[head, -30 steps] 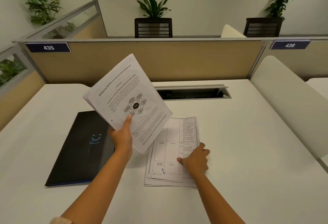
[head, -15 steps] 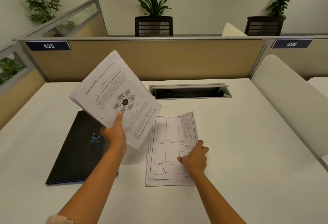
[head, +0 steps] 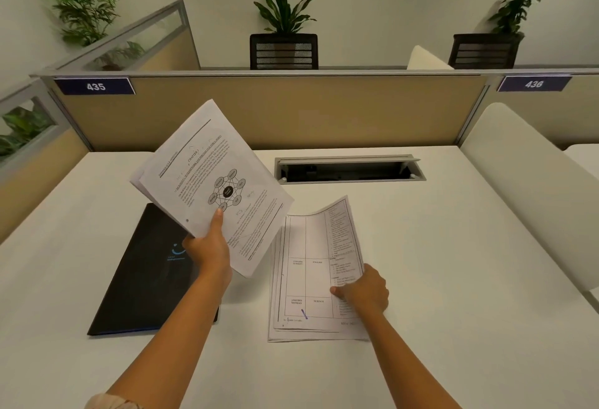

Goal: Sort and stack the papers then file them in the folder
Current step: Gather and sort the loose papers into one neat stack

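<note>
At lower left of the frame, the black folder lies closed and flat on the white desk. No paper is in it, so filing is not yet done.

Right of the folder, your left hand holds a raised sheaf of papers above the desk at centre left. The thumb presses on the printed face near the lower edge; the other fingers are behind the sheets and cannot be seen. At least two sheets show at the sheaf's upper left corner; the exact count cannot be read.

At centre right, a second stack of papers lies on the desk, apart from the folder. Your right hand grips the top sheet at its right edge, fingers curled, and the far end of that sheet curls up off the stack. Several sheet edges show at the near end.

Judged status: sorting is under way, with two groups not yet merged. Remaining: combine both groups, square them, open the folder, insert.

Count: one folder, two paper groups, two hands. One open cable hatch sits at upper centre.
</note>
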